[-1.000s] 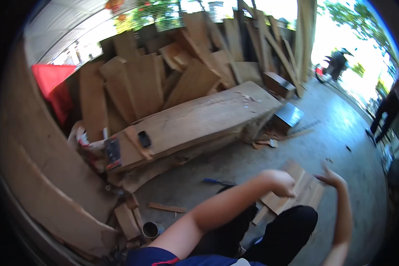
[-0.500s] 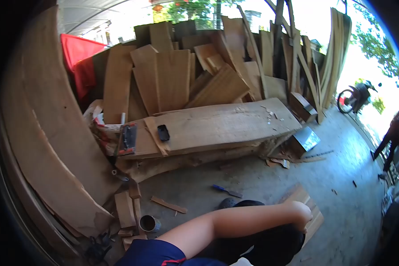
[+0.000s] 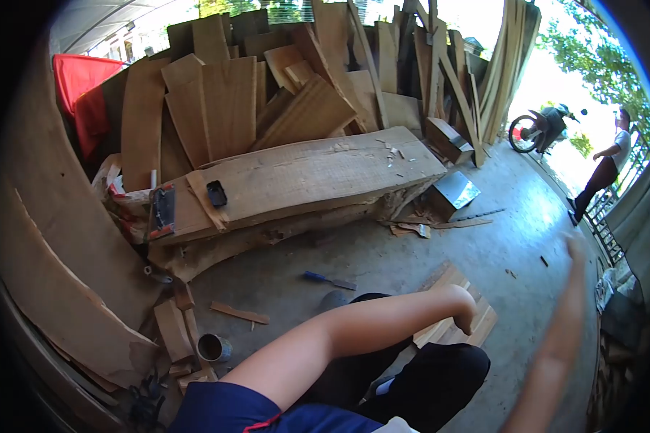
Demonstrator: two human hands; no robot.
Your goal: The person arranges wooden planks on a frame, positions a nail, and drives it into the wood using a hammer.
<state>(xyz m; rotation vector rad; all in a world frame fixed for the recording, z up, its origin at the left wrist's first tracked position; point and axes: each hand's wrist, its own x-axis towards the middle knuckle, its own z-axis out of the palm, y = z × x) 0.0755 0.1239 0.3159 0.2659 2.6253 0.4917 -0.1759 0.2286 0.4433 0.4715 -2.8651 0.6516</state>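
Note:
My left hand [image 3: 461,306] is bent down over a striped wooden board [image 3: 440,283] that lies on the floor beyond my knee. Its fingers curl downward and mostly turn away, so whether they touch or grip the board cannot be made out. Reaching out to the right, my right hand [image 3: 575,245] is held above the floor, far from the board. It is blurred by motion, and nothing can be made out in it. A blue-handled chisel [image 3: 329,280] lies on the floor to the left of the board.
A thick wooden slab bench [image 3: 303,173] stands ahead, with a black tray [image 3: 216,193] on it. Planks [image 3: 227,108] lean behind. A tin can [image 3: 214,348] and wood offcuts [image 3: 172,328] lie to the left. A person [image 3: 610,162] stands near a motorbike [image 3: 545,130].
My right arm has come into view, stretched out at the right. The view has turned to the right, showing more of the board and the standing person. My left hand remains over the board.

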